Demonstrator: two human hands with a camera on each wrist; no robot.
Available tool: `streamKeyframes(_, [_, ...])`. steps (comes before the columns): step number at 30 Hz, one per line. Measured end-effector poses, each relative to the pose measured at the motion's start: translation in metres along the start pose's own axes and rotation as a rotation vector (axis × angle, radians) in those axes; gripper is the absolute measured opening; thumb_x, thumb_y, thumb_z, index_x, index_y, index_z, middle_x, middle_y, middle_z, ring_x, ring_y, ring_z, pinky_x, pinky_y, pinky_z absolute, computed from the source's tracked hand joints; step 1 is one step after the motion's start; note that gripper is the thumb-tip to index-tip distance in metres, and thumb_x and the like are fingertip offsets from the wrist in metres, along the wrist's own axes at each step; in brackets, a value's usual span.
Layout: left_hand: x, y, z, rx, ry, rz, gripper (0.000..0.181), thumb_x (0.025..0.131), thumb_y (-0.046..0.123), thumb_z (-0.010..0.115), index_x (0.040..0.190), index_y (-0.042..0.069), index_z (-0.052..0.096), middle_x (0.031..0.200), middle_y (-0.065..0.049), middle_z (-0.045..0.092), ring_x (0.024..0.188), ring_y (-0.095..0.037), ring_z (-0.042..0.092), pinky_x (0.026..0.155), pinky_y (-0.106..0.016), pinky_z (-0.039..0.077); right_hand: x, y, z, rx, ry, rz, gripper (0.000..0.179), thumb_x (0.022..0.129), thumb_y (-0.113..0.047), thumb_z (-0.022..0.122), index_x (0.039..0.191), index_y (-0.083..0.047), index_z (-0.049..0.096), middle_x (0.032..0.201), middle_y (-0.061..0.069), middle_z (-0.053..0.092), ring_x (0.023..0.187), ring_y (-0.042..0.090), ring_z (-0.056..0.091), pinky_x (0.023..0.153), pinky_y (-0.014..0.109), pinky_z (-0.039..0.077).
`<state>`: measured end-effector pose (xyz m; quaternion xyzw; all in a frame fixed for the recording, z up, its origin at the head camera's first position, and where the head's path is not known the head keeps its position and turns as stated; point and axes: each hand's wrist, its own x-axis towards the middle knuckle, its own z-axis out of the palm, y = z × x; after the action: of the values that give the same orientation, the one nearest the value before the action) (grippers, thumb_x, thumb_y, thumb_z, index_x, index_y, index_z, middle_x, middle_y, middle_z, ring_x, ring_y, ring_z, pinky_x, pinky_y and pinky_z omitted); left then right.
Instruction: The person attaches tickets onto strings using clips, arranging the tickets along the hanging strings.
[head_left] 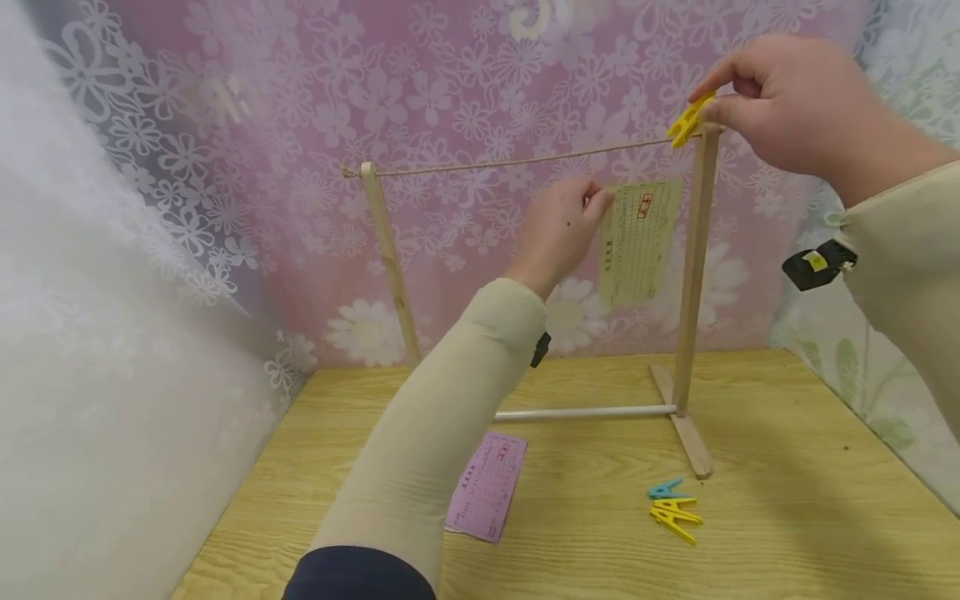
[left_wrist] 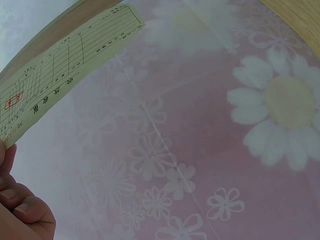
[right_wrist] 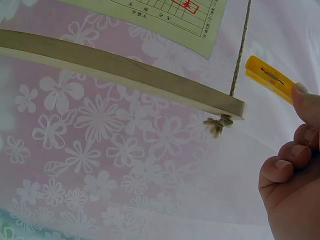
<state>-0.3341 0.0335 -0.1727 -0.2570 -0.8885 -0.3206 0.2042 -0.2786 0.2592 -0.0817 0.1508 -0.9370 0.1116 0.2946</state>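
My left hand (head_left: 562,225) pinches the upper left corner of a pale yellow printed receipt slip (head_left: 641,246) with a red stamp. The slip hangs a little below the twine (head_left: 525,162), near the right post (head_left: 696,267) of a wooden stand. At the top of that post, my right hand (head_left: 798,104) pinches a yellow clothespin (head_left: 690,119) between thumb and finger. In the right wrist view, the clothespin (right_wrist: 270,77) is beside the twine and apart from it. The left wrist view shows the slip (left_wrist: 55,60) held at one end by the fingertips.
On the wooden table (head_left: 765,517) lie a blue clothespin (head_left: 667,490) and yellow clothespins (head_left: 677,517). A pink slip (head_left: 491,487) is partly covered by the left sleeve. The stand's left post (head_left: 390,258) and white lower bar (head_left: 585,412) are behind the left arm. Floral curtains surround the table.
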Motion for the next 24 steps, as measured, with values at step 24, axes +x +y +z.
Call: streamKeyframes(24, [0.016,0.021,-0.001,0.077,0.021,-0.07,0.024,0.106,0.044,0.049,0.105,0.026,0.066,0.094,0.013,0.064,0.075,-0.008,0.054,0.06,-0.023,0.04,0.024,0.0,0.004,-0.046,-0.184,0.009,0.038,0.106,-0.026,0.046,0.132,-0.004,0.062,0.122,0.028,0.059,0.095,0.04,0.046,0.069,0.047,0.043])
